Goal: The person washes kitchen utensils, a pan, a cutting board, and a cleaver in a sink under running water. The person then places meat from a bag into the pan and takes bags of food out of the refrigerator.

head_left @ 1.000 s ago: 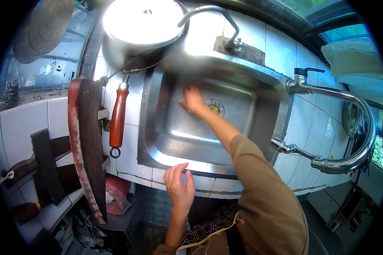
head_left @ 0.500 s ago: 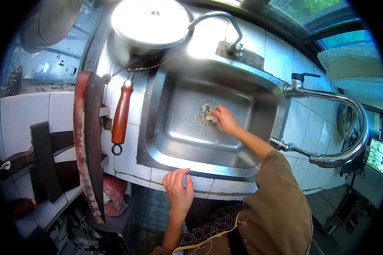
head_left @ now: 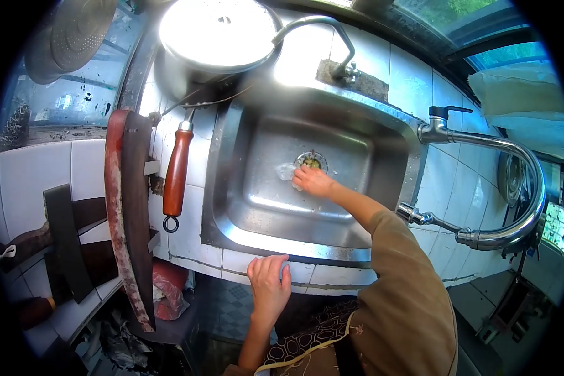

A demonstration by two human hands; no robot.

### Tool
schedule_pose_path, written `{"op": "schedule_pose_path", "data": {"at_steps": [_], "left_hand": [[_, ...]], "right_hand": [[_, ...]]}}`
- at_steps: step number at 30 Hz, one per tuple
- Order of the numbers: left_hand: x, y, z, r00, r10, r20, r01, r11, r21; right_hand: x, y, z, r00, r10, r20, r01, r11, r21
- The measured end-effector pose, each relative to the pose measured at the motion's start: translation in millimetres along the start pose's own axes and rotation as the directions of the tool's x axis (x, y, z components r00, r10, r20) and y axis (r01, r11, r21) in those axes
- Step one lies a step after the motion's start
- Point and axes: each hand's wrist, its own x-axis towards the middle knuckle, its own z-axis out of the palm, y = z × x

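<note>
Scraps in drain of sink, just beside right hand; fingers bunched at something whitish, whether clamped, cannot tell. Left hand at counter edge, fingers together, thumb apart.

Daylight shows through the dark-framed glass window at upper right, while the round, shiny metal pot lid burns out to white and glare streaks the rectangular stainless-steel sink. Wide-angle distortion bends the edges into a black, blue-fringed border; the shadows beneath the white-tiled surface are too murky to read surely.
</note>
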Motion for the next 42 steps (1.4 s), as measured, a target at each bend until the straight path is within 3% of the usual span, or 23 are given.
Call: {"op": "schedule_pose_path", "data": {"at_steps": [2,3,5,6,8,10,12,13,15,19,21,25,27,28,30,31,33,39,42], "left_hand": [[-1,1,0,1.0,0.006,0.011,-0.006,1.0,-0.002],[-2,1,0,1.0,0.008,0.02,-0.008,1.0,0.001],[-2,3,-2,1.0,0.007,0.018,-0.007,1.0,-0.002],[-2,4,-3,1.0,0.011,0.02,-0.011,1.0,-0.006],[-1,5,-6,1.0,0.007,0.016,-0.007,1.0,0.001],[-1,6,-7,1.0,0.011,0.018,-0.011,1.0,0.006],[-1,6,-7,1.0,0.017,0.019,-0.017,0.999,0.038],[-2,7,-8,1.0,0.018,0.019,-0.019,0.999,0.04],[-2,10,-10,1.0,0.024,0.007,-0.024,0.999,0.044],[-7,14,-12,0.999,0.033,-0.005,-0.032,0.999,0.036],[-9,17,-12,1.0,0.028,-0.015,-0.027,0.999,0.023],[-17,21,-14,0.998,0.058,-0.026,-0.058,0.998,0.025],[-21,24,-19,0.995,0.087,-0.041,-0.086,0.996,0.023],[-24,25,-23,0.993,0.1,-0.055,-0.098,0.995,0.027],[-31,27,-32,0.989,0.131,-0.072,-0.129,0.991,0.031],[-36,26,-35,0.986,0.143,-0.086,-0.14,0.99,0.033],[-46,22,-41,0.977,0.181,-0.11,-0.178,0.983,0.036],[-90,-6,-63,0.965,0.226,-0.135,-0.222,0.974,0.046],[-116,-35,-75,0.956,0.227,-0.186,-0.222,0.974,0.048]], "right_hand": [[0,2,1,0.984,0.16,0.082,-0.173,0.967,0.185],[0,4,-2,0.984,0.158,0.082,-0.171,0.968,0.185],[-1,7,-12,0.875,0.482,0.047,-0.474,0.832,0.287],[1,7,-22,0.876,0.48,0.047,-0.472,0.833,0.29],[4,9,-40,0.711,0.691,-0.13,-0.624,0.705,0.338],[1,20,-20,0.703,0.699,-0.133,-0.627,0.697,0.348],[1,25,-12,0.751,0.66,0.017,-0.637,0.718,0.282],[2,31,-9,0.751,0.661,0.015,-0.637,0.717,0.283],[13,35,-22,0.595,0.759,0.265,-0.803,0.569,0.176],[3,65,-8,0.573,0.768,0.287,-0.82,0.532,0.211],[-5,72,-9,0.612,0.693,0.38,-0.79,0.522,0.321],[-29,59,-1,0.602,0.711,0.362,-0.795,0.493,0.354],[-44,52,7,0.447,0.703,0.553,-0.756,-0.034,0.654],[-50,48,2,0.456,0.71,0.537,-0.748,-0.021,0.663],[-60,31,-27,0.419,0.654,0.63,-0.619,-0.301,0.725],[-65,22,-43,0.427,0.663,0.615,-0.613,-0.288,0.736],[-75,4,-77,0.466,0.701,0.539,-0.352,-0.412,0.84],[-105,-66,-177,0.514,0.774,0.369,-0.197,-0.312,0.929],[-98,-116,-199,0.502,0.781,0.37,-0.235,-0.289,0.928]]}}
